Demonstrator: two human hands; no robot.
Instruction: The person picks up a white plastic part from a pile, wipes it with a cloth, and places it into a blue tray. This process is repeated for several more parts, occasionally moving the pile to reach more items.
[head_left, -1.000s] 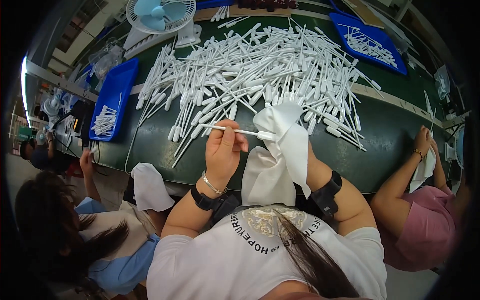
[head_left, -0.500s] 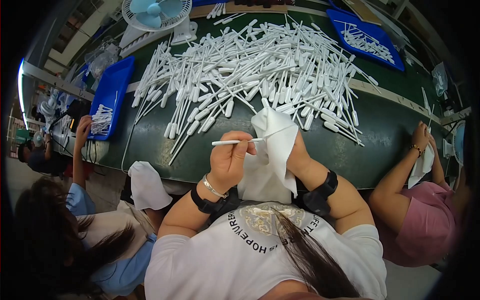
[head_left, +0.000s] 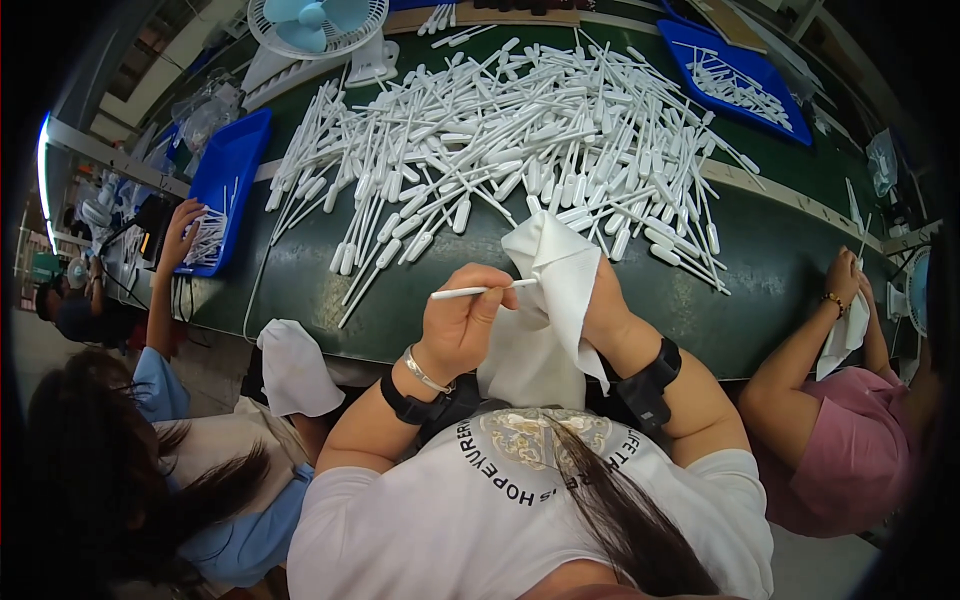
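Since a second ago, both hands have drawn back from the heap toward the near table edge, and the thin stem now lies level where it earlier tilted up toward the cloth.

Largest in view, the green table (head_left: pixel 300 270) carries a wide heap of white plastic pipettes (head_left: pixel 520 140) at twelve o'clock from the hands. Two blue trays hold more of them: one blue tray (head_left: pixel 225 180) at ten o'clock, where a neighbour's hand (head_left: pixel 180 232) reaches in, and another blue tray (head_left: pixel 735 75) at one o'clock. A white desk fan (head_left: pixel 320 25) stands at eleven o'clock, on the far side.

The white cloth (head_left: pixel 545 310) hangs over the right hand (head_left: pixel 605 315) and drapes down toward the lap. That hand is mostly hidden under the fabric; it seems closed on the cloth, though its fingers cannot be made out.

The left hand (head_left: pixel 462 320) is curled, thumb and fingers pinching one pipette (head_left: pixel 480 291) near its middle. It lies level, its tip running toward three o'clock into a fold of the cloth, touching it, while the other end juts out at nine o'clock past the knuckles.
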